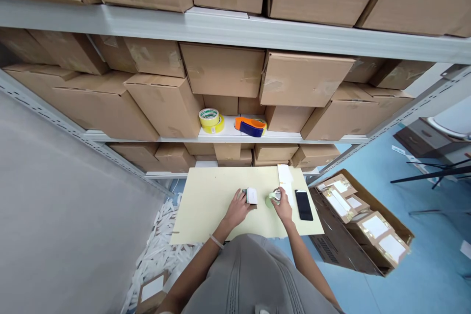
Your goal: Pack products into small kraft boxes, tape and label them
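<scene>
Left hand [237,208] rested on the pale yellow tabletop [206,206] with its fingers closed on a small white box [252,195], which sat at the fingertips, on the side toward the shelves. Right hand [284,207] lay just beside it, to the right, and its fingers were curled over a green round object [271,199] that stood on the tabletop between the two hands; what the object was could not be told at that size. The box and the green object were near each other but apart. Just right of the right hand lay a black phone [303,204], face up and flat, and beyond that hand's fingertips a white paper strip [284,176] ran toward the far edge of the tabletop. Well beyond both hands, on the shelf [228,133] above the tabletop, sat yellow tape rolls [210,120] and, to their right, an orange and blue tape dispenser [250,126], with brown cardboard boxes [221,69] stacked around and over them. Farther right of the right hand, on the blue floor, stood an open carton [399,228] holding small labelled packages [375,226]. Left of the left hand, below the tabletop's edge, white strips [160,238] lay heaped on the floor.
</scene>
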### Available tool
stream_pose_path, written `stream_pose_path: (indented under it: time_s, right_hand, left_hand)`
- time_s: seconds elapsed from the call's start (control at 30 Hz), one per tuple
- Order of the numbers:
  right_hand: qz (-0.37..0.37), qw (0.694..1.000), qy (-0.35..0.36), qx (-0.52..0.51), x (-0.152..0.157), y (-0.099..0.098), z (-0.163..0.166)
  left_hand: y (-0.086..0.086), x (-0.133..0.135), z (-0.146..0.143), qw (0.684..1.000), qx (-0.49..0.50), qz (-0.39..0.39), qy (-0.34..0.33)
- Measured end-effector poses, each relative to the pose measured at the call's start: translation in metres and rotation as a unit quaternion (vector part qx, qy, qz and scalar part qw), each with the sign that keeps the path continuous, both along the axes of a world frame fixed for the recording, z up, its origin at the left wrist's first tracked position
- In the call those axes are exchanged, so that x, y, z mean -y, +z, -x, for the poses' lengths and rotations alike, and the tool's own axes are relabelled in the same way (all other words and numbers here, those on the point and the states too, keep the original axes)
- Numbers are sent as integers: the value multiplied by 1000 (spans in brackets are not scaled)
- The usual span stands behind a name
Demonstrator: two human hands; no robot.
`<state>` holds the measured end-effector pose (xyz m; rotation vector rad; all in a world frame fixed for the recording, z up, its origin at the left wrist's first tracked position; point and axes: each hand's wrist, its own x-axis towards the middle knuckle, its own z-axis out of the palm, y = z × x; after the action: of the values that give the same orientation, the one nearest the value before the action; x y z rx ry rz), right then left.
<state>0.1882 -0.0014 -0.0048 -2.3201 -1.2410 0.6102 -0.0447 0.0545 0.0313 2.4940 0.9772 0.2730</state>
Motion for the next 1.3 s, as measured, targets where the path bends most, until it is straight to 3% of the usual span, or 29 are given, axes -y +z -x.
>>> stream_pose_path:
  time_s: [0.2, 0.33, 0.5, 0.83, 0.97, 1.1, 1.2, 1.3]
  right_hand:
    - [-4, 1000, -18, -4, -1, -5, 0]
    - [-18, 999, -26, -2, -1, -8, 1]
    - [-28, 999, -20, 11, 0, -8, 1]
    - [-46, 998, 23, 23, 5, 10, -4]
    - [-99, 993, -51, 46, 5, 42, -5]
    - [-253, 958, -123, 59, -1, 108, -13]
    - [-360, 927, -98, 38, -9, 151, -16]
    - [-367, 929, -51, -17, -18, 162, -6]
  left_hand:
    - [-41, 15, 5, 999, 28, -44, 9]
    - [-57, 15, 1, 996, 20, -87, 30]
    - [-56, 8, -4, 993, 60, -96, 45]
    - [-39, -4, -13, 994, 38, -95, 48]
    - [-39, -5, -15, 994, 37, -88, 61]
    - [-41, -4, -17, 994, 45, -81, 63]
    - [-42, -3, -20, 993, 52, -84, 68]
    - [-44, -2, -24, 992, 61, -89, 67]
